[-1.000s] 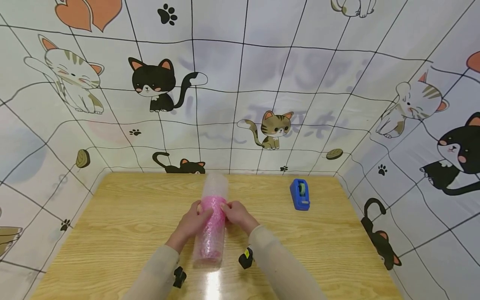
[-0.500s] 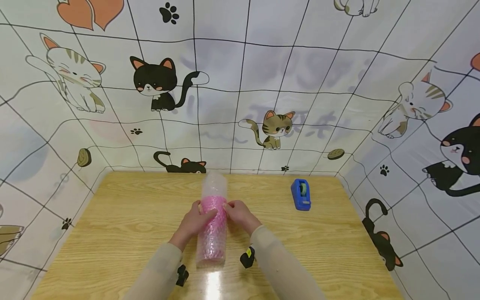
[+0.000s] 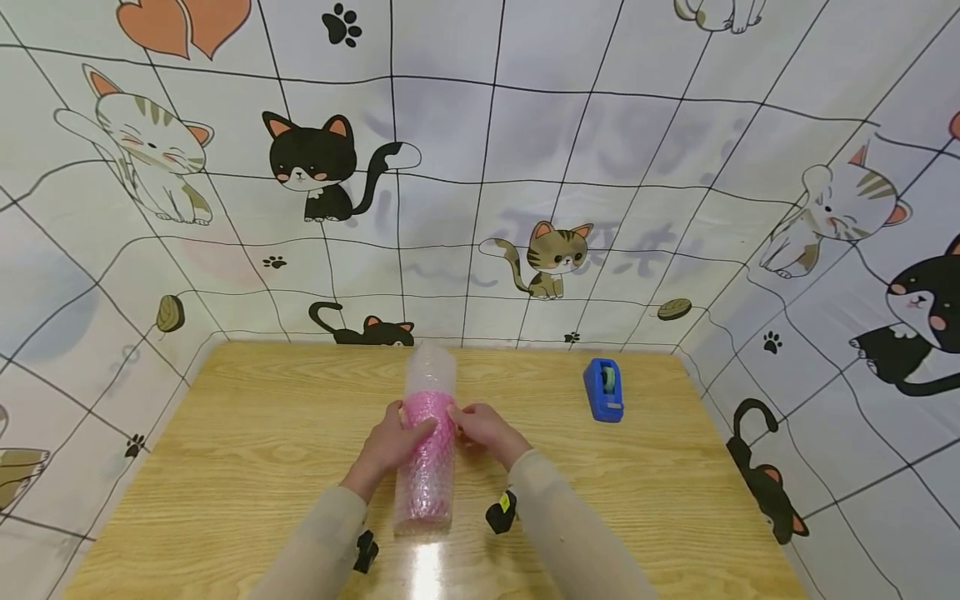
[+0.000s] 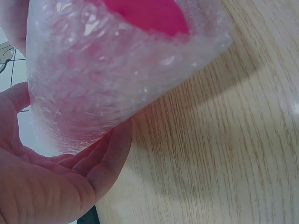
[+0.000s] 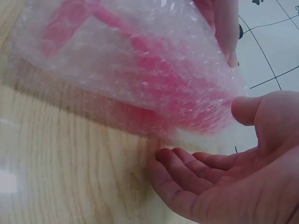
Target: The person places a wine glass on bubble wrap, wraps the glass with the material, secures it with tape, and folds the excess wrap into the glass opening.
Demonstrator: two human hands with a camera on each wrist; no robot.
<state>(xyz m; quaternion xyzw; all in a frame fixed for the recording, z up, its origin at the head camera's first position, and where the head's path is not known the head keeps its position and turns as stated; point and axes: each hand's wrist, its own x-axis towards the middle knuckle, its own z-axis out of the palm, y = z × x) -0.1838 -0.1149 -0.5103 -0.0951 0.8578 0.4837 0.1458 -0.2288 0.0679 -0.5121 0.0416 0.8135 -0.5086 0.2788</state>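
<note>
A roll of clear bubble wrap (image 3: 426,496) lies lengthwise on the table, wound around a pink thing (image 5: 163,70) that narrows to a thin stem and widens again. Its kind is blurred by the wrap. My left hand (image 3: 390,442) grips the roll from the left, thumb across the top and fingers low along its side. On the other side, my right hand (image 3: 483,429) holds the roll's right side. In the right wrist view its thumb (image 5: 245,109) touches the wrap, while the curved fingers (image 5: 187,179) lie by the lower edge.
A blue tape dispenser (image 3: 603,390) with a tape roll stands at the back right of the wooden table (image 3: 262,433). Cat-patterned cloth (image 3: 450,167) rises behind the table and along both sides. A dark wrist camera (image 3: 501,512) hangs below each sleeve.
The near end of the roll has swung slightly to the right. My left thumb has slid a little rightward over the wrap, and my right hand has shifted slightly right.
</note>
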